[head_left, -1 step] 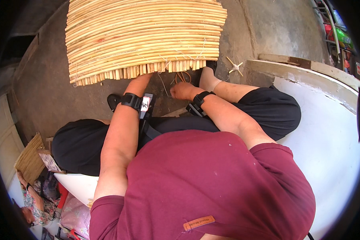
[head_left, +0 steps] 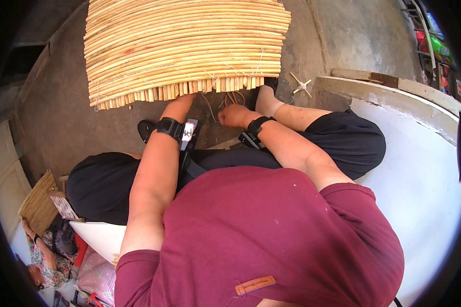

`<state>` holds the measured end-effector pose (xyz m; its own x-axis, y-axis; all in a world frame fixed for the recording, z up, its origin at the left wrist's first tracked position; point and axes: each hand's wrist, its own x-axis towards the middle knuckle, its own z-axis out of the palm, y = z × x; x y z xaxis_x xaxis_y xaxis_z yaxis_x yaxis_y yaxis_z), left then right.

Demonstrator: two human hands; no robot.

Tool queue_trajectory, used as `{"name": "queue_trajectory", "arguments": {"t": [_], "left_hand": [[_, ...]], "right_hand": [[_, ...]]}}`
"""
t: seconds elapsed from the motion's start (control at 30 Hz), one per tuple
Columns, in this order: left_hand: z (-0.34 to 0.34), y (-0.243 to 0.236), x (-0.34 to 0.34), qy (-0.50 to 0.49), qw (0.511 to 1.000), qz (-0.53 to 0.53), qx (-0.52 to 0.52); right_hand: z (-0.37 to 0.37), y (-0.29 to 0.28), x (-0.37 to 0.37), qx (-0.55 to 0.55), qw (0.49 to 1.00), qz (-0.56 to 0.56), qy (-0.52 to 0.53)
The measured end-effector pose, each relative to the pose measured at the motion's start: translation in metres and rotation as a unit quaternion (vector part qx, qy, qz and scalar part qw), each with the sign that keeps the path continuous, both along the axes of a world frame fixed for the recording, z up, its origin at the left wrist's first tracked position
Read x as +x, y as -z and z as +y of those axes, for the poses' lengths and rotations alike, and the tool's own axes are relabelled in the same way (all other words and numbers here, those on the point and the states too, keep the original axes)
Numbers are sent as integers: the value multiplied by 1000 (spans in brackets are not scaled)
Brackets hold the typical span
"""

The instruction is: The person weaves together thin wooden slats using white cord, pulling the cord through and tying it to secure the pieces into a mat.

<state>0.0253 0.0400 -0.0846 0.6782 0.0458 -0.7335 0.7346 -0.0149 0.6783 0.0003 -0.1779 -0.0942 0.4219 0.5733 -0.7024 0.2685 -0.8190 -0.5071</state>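
A mat of pale straight sticks tied with white thread (head_left: 184, 51) spreads out in front of me, its near edge showing a row of cut stick ends. My left hand (head_left: 186, 102) reaches beneath that edge, so its fingers are hidden. To the right, my right hand (head_left: 234, 116) is closed in front of the mat; whatever it may hold is too small to make out. Just beyond its knuckles are the orange-brown handle loops of scissors (head_left: 235, 97); whether the hand touches them I cannot tell. Close to its fingers hangs a pale thread (head_left: 210, 108).
A cross of small sticks wound with white thread (head_left: 301, 86) lies on the concrete floor (head_left: 348, 30) at right. A white board (head_left: 410, 153) is beside my right leg. At lower left another person (head_left: 48, 250) sits near a second stick mat (head_left: 40, 202).
My left wrist has shifted very slightly to the right. Everything else looks the same.
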Motion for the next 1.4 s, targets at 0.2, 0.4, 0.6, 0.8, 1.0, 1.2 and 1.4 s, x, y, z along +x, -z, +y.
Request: {"name": "queue_trajectory", "arguments": {"t": [0.2,0.4,0.6,0.8,1.0,1.2,1.4], "left_hand": [[24,10,-2,165,967,72,179],[17,-38,10,160,987,1,-6],[-14,-88,3,67,929,-55,-359],[-22,-84,-23,71,852,-83,-512],[-41,-97,-26,-43,873,-61,-483],[-39,-97,-23,-21,924,-27,-382],[-37,-60,-10,-18,953,2,-302]], "right_hand": [[4,-16,5,8,1000,2,-4],[-1,-13,7,-4,999,32,-12],[8,-26,12,-51,997,14,-49],[6,-28,14,-53,999,4,-4],[11,-31,8,-51,998,-14,14],[11,-36,8,-24,999,-41,9],[4,-18,9,-28,999,-25,10]]}}
